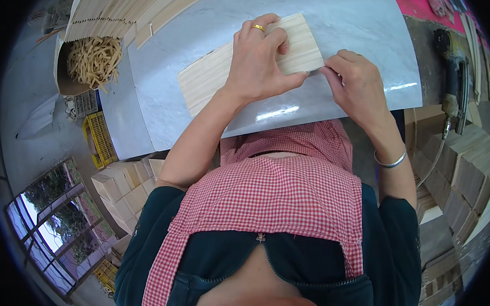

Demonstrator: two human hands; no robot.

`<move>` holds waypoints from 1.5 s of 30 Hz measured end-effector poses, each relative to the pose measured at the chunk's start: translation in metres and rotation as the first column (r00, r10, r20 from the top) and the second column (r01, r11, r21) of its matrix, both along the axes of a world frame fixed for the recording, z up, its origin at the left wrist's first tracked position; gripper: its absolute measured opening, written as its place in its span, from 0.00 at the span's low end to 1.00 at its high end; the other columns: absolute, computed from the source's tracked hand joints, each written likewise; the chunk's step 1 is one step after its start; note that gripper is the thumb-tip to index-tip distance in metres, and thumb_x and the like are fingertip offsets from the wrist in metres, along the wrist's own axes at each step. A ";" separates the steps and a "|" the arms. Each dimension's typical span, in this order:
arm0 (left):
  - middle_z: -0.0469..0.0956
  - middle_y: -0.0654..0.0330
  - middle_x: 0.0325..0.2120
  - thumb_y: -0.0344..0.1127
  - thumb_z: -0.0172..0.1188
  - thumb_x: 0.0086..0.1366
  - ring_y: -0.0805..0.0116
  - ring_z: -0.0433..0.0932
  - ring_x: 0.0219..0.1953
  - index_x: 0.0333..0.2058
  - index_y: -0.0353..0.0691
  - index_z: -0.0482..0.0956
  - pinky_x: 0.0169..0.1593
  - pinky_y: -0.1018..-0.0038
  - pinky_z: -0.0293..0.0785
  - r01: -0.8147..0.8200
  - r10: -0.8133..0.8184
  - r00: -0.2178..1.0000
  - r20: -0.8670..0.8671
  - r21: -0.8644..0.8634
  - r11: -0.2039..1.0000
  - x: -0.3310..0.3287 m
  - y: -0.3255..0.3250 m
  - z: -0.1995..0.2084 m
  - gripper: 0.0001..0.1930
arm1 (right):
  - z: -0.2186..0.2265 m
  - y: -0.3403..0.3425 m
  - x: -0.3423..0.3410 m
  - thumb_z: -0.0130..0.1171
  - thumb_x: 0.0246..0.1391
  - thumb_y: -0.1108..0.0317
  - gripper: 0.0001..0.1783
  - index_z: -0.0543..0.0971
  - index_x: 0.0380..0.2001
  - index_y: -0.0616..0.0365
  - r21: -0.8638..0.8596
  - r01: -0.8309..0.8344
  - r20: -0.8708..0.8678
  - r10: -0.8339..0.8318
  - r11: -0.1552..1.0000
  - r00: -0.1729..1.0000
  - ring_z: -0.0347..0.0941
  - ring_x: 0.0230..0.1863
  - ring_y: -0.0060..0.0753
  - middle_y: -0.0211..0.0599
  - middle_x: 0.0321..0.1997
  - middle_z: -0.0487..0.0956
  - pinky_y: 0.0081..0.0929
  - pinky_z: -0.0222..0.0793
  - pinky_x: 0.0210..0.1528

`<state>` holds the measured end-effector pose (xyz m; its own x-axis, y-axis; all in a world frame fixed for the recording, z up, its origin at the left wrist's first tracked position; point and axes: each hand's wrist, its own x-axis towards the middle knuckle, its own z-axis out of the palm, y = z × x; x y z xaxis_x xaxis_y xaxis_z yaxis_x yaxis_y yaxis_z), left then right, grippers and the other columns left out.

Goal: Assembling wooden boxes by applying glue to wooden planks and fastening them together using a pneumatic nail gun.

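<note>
A pale, flat-sided wooden piece (301,43) lies at a slant on the grey-white tabletop (360,27); whether it is a solid board or a closed box I cannot tell. Across its middle rests my left hand (257,66), with curled fingers on top and the thumb stretched along the near edge, gripping it. At the piece's right corner, the fingertips and thumb of my right hand (357,84) are pinched together against the edge. What lies between them, if anything, is too small to make out.
Thin wooden boards (114,8) are stacked at the far left, beside a carton (62,71) of tan bands. A yellow plastic crate (100,138) and stacked wooden blocks (126,183) stand at left. On the right are a dark hand tool with a hose (451,80) and more wooden stacks (463,168).
</note>
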<state>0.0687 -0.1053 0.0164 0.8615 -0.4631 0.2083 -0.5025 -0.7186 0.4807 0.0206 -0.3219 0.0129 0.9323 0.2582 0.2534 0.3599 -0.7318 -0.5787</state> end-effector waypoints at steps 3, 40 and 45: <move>0.73 0.48 0.53 0.42 0.79 0.35 0.49 0.69 0.56 0.25 0.42 0.70 0.59 0.57 0.64 0.002 -0.001 1.000 0.021 -0.014 1.000 0.001 0.001 0.000 0.25 | -0.001 -0.004 0.005 0.62 0.52 0.76 0.04 0.79 0.24 0.60 -0.043 -0.054 0.030 0.055 0.998 0.998 0.68 0.24 0.35 0.34 0.23 0.73 0.31 0.68 0.32; 0.74 0.43 0.48 0.57 0.68 0.48 0.46 0.70 0.51 0.37 0.35 0.80 0.61 0.53 0.62 0.084 -0.084 0.996 0.015 0.015 0.996 0.006 0.017 -0.006 0.29 | 0.041 -0.219 0.005 0.71 0.52 0.55 0.23 0.79 0.37 0.67 -0.420 0.617 -0.195 -0.730 0.666 0.655 0.77 0.23 0.42 0.46 0.25 0.80 0.34 0.74 0.28; 0.74 0.44 0.47 0.56 0.68 0.47 0.47 0.70 0.50 0.37 0.34 0.81 0.60 0.54 0.62 0.063 -0.057 0.982 -0.179 0.028 0.998 0.004 0.016 0.005 0.29 | 0.099 -0.092 -0.035 0.74 0.53 0.59 0.19 0.78 0.33 0.63 -0.055 0.616 -0.369 -0.589 0.786 0.719 0.65 0.12 0.18 0.28 0.16 0.73 0.17 0.59 0.15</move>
